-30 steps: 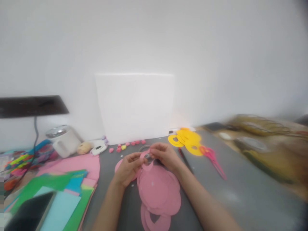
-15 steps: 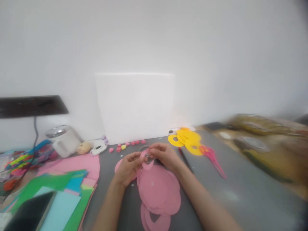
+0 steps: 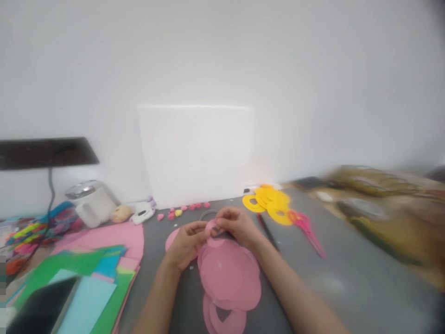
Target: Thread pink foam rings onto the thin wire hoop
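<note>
Over a grey tabletop (image 3: 351,273) against a white wall (image 3: 330,93), where a white panel (image 3: 196,157) stands, the left hand (image 3: 187,243) and right hand (image 3: 240,227) pinch a pink paper ring (image 3: 209,228) between closed thumbs and fingers at the far edge of piled pink cutouts (image 3: 222,276), with coloured sheets (image 3: 92,297) leftward and pink scissors (image 3: 305,225) rightward.

Over on the left there's a white mug-looking thing with a shiny top (image 3: 92,204), a round tan thing (image 3: 120,213) just beside it, and a dark cord (image 3: 51,185) dangling below a black panel (image 3: 45,153) on the wall (image 3: 313,83). A dark phone-like slab (image 3: 43,306) sits on light blue paper (image 3: 88,301). White board's (image 3: 196,155) propped at the back, some yellowish-brown clutter (image 3: 378,181) off right, pretty blurry tbh.
</note>
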### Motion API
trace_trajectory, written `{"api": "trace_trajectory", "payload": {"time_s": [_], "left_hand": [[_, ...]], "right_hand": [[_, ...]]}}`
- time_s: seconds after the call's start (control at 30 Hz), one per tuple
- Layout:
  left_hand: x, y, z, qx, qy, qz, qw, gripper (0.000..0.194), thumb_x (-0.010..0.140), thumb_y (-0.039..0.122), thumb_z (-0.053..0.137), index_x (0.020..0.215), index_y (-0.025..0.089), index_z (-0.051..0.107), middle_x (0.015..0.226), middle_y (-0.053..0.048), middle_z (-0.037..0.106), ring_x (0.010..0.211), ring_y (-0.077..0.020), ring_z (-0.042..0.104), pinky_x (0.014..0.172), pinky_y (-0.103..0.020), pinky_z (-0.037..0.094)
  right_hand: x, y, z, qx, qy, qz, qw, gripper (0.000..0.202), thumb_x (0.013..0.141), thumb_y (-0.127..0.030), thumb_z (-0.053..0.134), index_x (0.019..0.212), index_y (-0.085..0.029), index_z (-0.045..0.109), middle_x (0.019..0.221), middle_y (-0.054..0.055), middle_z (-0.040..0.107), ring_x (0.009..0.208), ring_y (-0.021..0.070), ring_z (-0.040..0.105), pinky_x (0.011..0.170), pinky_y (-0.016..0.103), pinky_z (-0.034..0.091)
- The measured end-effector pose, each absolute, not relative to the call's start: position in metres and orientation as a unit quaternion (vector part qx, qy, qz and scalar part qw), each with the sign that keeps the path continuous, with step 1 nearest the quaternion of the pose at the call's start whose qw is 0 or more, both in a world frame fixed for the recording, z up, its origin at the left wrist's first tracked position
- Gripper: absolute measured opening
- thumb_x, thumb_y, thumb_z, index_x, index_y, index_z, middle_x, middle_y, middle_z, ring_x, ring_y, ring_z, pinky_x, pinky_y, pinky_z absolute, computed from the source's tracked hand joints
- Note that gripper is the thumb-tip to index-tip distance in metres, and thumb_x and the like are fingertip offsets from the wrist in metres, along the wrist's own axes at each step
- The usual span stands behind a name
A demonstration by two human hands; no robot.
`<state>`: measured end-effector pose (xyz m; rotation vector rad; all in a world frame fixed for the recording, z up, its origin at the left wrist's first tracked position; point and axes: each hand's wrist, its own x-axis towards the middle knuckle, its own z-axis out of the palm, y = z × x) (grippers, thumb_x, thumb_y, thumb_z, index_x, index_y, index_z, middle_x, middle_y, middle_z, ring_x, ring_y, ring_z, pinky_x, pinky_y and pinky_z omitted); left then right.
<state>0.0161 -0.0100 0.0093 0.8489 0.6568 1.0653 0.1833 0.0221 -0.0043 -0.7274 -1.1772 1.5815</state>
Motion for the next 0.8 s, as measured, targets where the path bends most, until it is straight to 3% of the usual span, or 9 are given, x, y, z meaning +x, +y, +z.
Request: {"api": "trace_trajectory", "payload": {"time_s": [0.4,0.8], "left_hand": [[0.0138,-0.0076,0.0075,0.371,0.303,0.506,0.717,0.017,0.061,0.016,0.077,0.076,0.009,0.072,0.064,-0.006,0.069,0.062,-0.0121,0.061,0.065,-0.022,0.046],[0.0144,-0.0098,0.0111,0.384,0.308,0.493,0.717,0.017,0.062,0.019,0.077,0.074,0.009,0.072,0.064,-0.007,0.069,0.062,-0.0126,0.061,0.065,-0.023,0.047]], "right_hand": [[0.1853,0.0188,0.0001,-0.267,-0.493,0.671,0.486,0.02,0.069,-0.025,0.072,0.086,-0.016,0.069,0.075,0.004,0.07,0.067,0.0127,0.064,0.069,0.026,0.05],[0.185,0.0196,-0.0016,-0.285,-0.482,0.668,0.49,0.021,0.065,-0.026,0.075,0.079,-0.014,0.066,0.067,0.003,0.069,0.059,0.0136,0.064,0.063,0.027,0.051]]}}
